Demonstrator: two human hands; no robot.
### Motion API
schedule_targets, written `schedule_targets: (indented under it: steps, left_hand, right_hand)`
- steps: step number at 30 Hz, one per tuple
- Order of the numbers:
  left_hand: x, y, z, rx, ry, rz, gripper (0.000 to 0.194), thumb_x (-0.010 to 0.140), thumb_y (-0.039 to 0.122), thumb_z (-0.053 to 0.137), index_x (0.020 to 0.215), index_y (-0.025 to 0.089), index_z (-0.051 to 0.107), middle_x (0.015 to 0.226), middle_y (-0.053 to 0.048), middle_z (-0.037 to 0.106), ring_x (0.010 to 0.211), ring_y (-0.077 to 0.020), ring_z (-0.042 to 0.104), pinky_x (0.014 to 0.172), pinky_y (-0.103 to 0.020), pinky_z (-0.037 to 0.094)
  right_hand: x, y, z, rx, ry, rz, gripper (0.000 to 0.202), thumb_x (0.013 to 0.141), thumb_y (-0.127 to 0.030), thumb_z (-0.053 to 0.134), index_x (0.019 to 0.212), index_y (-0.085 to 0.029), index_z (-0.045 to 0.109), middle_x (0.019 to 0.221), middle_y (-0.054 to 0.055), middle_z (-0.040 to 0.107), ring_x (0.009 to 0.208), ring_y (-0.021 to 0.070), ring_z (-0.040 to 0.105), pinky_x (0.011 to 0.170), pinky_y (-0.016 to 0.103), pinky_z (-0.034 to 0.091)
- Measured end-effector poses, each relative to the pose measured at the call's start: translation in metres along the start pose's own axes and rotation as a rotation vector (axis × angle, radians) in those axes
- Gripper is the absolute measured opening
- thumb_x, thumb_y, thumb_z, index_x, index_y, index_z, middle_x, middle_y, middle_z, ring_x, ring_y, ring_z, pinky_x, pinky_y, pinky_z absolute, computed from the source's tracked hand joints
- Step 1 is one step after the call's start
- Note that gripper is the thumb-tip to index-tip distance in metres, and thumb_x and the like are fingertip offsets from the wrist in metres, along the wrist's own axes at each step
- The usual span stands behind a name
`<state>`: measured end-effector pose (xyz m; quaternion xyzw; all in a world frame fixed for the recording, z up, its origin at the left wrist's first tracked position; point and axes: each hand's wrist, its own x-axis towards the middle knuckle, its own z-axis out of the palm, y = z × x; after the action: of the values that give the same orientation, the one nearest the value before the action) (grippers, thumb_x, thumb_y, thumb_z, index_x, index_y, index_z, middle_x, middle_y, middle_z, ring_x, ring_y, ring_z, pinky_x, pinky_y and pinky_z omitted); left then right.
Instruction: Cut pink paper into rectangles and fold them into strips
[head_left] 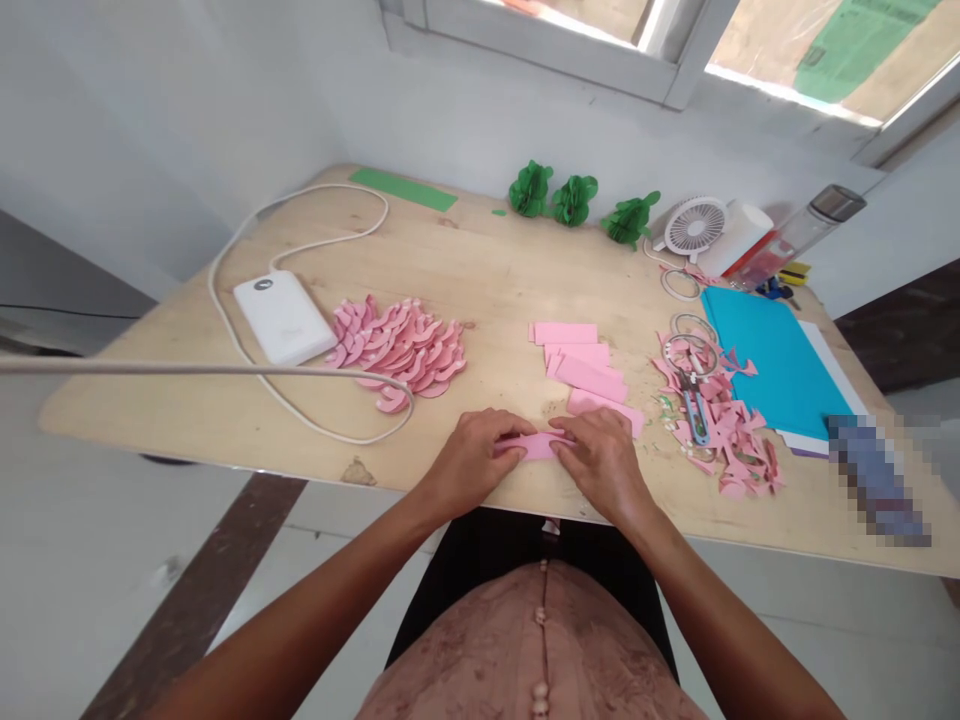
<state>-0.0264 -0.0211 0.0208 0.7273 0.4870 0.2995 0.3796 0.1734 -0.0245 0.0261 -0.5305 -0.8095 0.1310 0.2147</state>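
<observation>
Near the table's front edge, a pink paper strip (537,446) is pinched at both ends between my two hands. My left hand (480,450) grips its left end with thumb and fingers. At the other end, my right hand (600,452) is closed on the paper in the same way. Just beyond my right hand lie several flat pink paper strips (589,374), overlapping in a loose row. To the left is a heap of curved pink paper cutouts (405,345). Scissors (696,405) with blue blades rest on pink paper scraps (727,440) to the right.
A white power bank (285,318) with a looping white cable (214,275) is at left. Green paper shapes (574,201) stand along the wall, near a small white fan (696,226) and a clear bottle (799,240). Blue sheets (780,350) lie at right.
</observation>
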Motion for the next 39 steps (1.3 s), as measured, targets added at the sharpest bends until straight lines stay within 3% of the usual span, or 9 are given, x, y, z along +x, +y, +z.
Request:
schedule_targets:
  steps: [7,12,17,22,28,39]
  left_hand:
    - [0.002,0.004,-0.009,-0.235,-0.028,-0.089,0.019,0.072,0.015,0.058,0.085,0.02,0.071,0.089,-0.001,0.072,0.086,-0.0181,0.065,0.08,-0.027,0.048]
    - [-0.002,0.011,-0.008,-0.571,0.011,-0.232,0.021,0.071,0.03,0.07,0.088,0.018,0.07,0.085,-0.002,0.071,0.08,-0.018,0.064,0.075,-0.028,0.048]
    - [-0.008,0.015,0.007,-0.932,0.072,-0.332,0.027,0.064,0.037,0.079,0.077,0.015,0.068,0.073,-0.001,0.069,0.072,-0.0147,0.061,0.072,-0.026,0.047]
    - [-0.01,0.019,0.017,-0.881,0.136,-0.388,0.029,0.062,0.041,0.079,0.066,0.015,0.069,0.059,-0.001,0.064,0.06,-0.0126,0.056,0.065,-0.025,0.046]
    - [-0.011,0.023,0.016,-0.795,0.112,-0.387,0.033,0.064,0.046,0.075,0.057,0.015,0.064,0.055,-0.001,0.061,0.055,-0.0115,0.052,0.059,-0.025,0.044]
    - [-0.012,0.024,0.018,-0.807,0.084,-0.398,0.031,0.064,0.044,0.076,0.06,0.015,0.066,0.058,-0.001,0.064,0.051,-0.0096,0.05,0.056,-0.023,0.043]
  right_hand:
    - [0.001,-0.005,-0.008,0.065,0.021,0.029,0.012,0.087,-0.027,0.059,0.079,-0.023,0.067,0.087,0.005,0.063,0.09,0.0233,0.055,0.084,0.04,0.035]
    - [0.001,-0.008,-0.008,0.405,-0.002,0.163,0.014,0.084,-0.033,0.061,0.075,-0.022,0.063,0.08,0.002,0.065,0.082,0.0198,0.058,0.079,0.035,0.04]
    - [0.0,-0.017,-0.003,0.799,-0.015,0.403,0.022,0.077,-0.042,0.067,0.073,-0.021,0.063,0.072,0.0,0.064,0.069,0.0157,0.057,0.067,0.029,0.042]
    - [0.0,-0.026,0.002,1.053,-0.029,0.497,0.028,0.071,-0.046,0.073,0.07,-0.02,0.062,0.067,0.0,0.064,0.063,0.0143,0.056,0.062,0.027,0.043]
    - [-0.001,-0.028,0.001,1.074,-0.021,0.547,0.029,0.069,-0.046,0.074,0.068,-0.02,0.063,0.064,-0.001,0.064,0.061,0.0133,0.055,0.062,0.026,0.043]
    - [-0.002,-0.027,0.001,1.119,-0.007,0.566,0.027,0.069,-0.044,0.074,0.067,-0.02,0.063,0.063,-0.002,0.063,0.059,0.0127,0.054,0.061,0.026,0.042]
